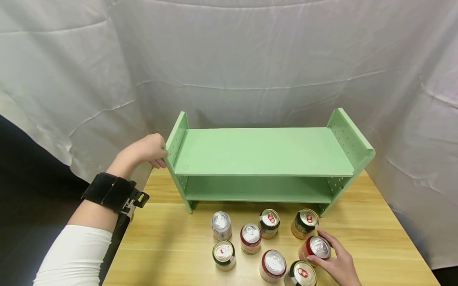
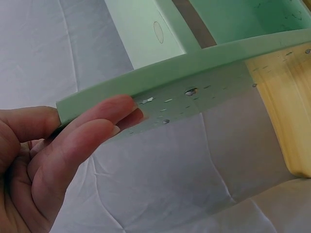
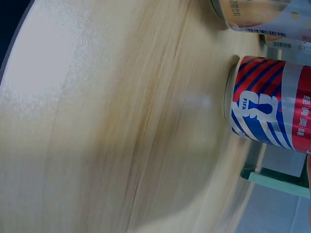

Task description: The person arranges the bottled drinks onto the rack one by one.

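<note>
I'm seeing a makeshift filming booth on my feed: pale cloth (image 1: 257, 51) draped behind a wood-grain table (image 1: 372, 238), plus wrist-strapped camera (image 1: 139, 198).

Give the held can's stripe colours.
The can has red, blue and white stripes, clearest in the right wrist view.

Red-blue-silver cylindrical metal can (image 3: 266, 104): smooth, glossy print; shiny bare-metal lid (image 1: 320, 247). Lt-green two-tier rectangular shelf (image 1: 264, 151): smooth, low sheen, base mat'l unclear. Pale-yellow flat wood tabletop (image 1: 386, 250): grain visible, glossy w/ glare. Grey-white draped cloth backdrop (image 1: 264, 51): creased, slight sheen. Wide black cloth wrist strap (image 1: 107, 191): matt.
</note>
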The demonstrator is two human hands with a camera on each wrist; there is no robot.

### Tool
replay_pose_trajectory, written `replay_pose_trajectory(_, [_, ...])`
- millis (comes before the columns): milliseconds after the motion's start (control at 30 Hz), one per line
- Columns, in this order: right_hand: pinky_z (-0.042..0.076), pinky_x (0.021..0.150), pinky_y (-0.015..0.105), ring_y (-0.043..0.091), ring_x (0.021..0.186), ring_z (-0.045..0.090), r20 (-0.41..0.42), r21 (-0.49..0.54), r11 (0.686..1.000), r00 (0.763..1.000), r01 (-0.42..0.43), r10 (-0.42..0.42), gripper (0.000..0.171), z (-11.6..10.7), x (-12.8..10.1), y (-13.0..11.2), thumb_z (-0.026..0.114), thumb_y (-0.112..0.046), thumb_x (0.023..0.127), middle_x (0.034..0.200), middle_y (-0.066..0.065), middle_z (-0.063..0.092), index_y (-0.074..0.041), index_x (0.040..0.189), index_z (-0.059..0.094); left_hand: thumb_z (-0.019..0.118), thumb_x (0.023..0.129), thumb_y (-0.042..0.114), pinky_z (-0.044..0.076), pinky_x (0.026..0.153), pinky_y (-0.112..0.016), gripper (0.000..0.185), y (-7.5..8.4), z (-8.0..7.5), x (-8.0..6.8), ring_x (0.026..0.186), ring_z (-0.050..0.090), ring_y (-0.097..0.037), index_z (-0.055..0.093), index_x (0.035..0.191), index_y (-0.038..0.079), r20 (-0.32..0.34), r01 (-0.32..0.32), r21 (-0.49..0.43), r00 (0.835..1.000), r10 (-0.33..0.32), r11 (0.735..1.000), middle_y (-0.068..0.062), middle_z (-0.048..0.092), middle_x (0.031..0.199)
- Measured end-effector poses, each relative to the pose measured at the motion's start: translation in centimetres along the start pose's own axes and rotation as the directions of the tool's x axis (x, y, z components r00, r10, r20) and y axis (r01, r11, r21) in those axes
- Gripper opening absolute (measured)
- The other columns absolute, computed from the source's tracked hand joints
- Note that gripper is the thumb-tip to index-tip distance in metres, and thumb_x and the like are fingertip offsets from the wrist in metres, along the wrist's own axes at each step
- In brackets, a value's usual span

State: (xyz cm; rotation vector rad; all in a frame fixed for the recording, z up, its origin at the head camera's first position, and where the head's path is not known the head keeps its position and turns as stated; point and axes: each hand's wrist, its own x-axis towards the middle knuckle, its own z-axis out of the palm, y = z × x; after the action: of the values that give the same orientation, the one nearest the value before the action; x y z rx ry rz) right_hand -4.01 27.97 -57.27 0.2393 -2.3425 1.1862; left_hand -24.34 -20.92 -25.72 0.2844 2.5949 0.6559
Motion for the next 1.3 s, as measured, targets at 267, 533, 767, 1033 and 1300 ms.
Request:
replay_pose_trajectory(267, [0.036, 0.085, -0.001, -0.016, 0.107, 0.047, 0.011, -0.018, 1.0, 1.0, -0.025, 0.026, 0.087, 0.8, -0.9, 0.6, 0.092, -0.002, 0.043, 0.12, -0.015, 0.055, 0.0, 0.123, 0.058, 0.044, 0.09, -0.002, 0.059, 0.063, -0.031, 0.016, 0.0, 0.1, 0.1, 0.066, 0.069, -0.02, 0.055, 0.081, -0.009, -0.004, 0.008, 0.015, 1.0, -0.007, 1.0, -0.022, 0.068, 0.081])
replay_pose_trajectory(533, [0.035, 0.083, -0.001, -0.018, 0.105, 0.044, 0.035, 0.003, 0.992, 0.991, -0.13, 0.129, 0.092, 1.4, -1.4, 1.1, 0.091, 0.001, 0.044, 0.122, -0.031, 0.044, 0.004, 0.126, 0.049, 0.044, 0.09, -0.002, 0.059, 0.062, -0.031, 0.016, 0.0, 0.1, -0.3, 0.066, 0.069, -0.02, 0.054, 0.08, -0.008, -0.009, 0.009, 0.008, 1.0, -0.009, 1.0, -0.022, 0.068, 0.081])
replay_pose_trajectory(767, [0.037, 0.08, 0.0, -0.017, 0.098, 0.046, 0.054, 0.058, 0.967, 0.968, -0.246, 0.244, 0.089, 1.8, -1.5, 1.4, 0.089, 0.003, 0.048, 0.11, -0.032, 0.048, 0.003, 0.125, 0.045, 0.043, 0.088, -0.002, 0.059, 0.062, -0.031, 0.016, 0.2, -0.1, -0.5, 0.065, 0.068, -0.019, 0.055, 0.08, -0.007, -0.022, 0.001, 0.031, 1.0, 0.0, 1.0, -0.022, 0.068, 0.081])
replay_pose_trajectory(1033, [0.036, 0.079, 0.001, -0.018, 0.097, 0.045, 0.082, 0.04, 0.949, 0.947, -0.313, 0.309, 0.089, 1.7, -1.7, 1.6, 0.09, -0.002, 0.051, 0.108, -0.035, 0.046, 0.001, 0.127, 0.044, 0.043, 0.089, -0.001, 0.059, 0.061, -0.032, 0.017, 0.1, 0.0, -0.4, 0.065, 0.068, -0.019, 0.054, 0.078, -0.006, -0.032, -0.007, 0.041, 0.999, 0.008, 0.999, -0.022, 0.068, 0.082])
replay_pose_trajectory(1300, [0.036, 0.078, 0.0, -0.017, 0.094, 0.046, 0.05, 0.065, 0.947, 0.949, -0.314, 0.311, 0.087, 1.9, -2.0, 1.7, 0.089, 0.003, 0.049, 0.104, -0.033, 0.047, 0.005, 0.123, 0.044, 0.044, 0.089, 0.0, 0.058, 0.06, -0.031, 0.017, 0.1, 0.1, -0.1, 0.064, 0.068, -0.018, 0.055, 0.077, -0.005, -0.04, -0.014, 0.049, 0.999, 0.016, 0.999, -0.02, 0.069, 0.08])
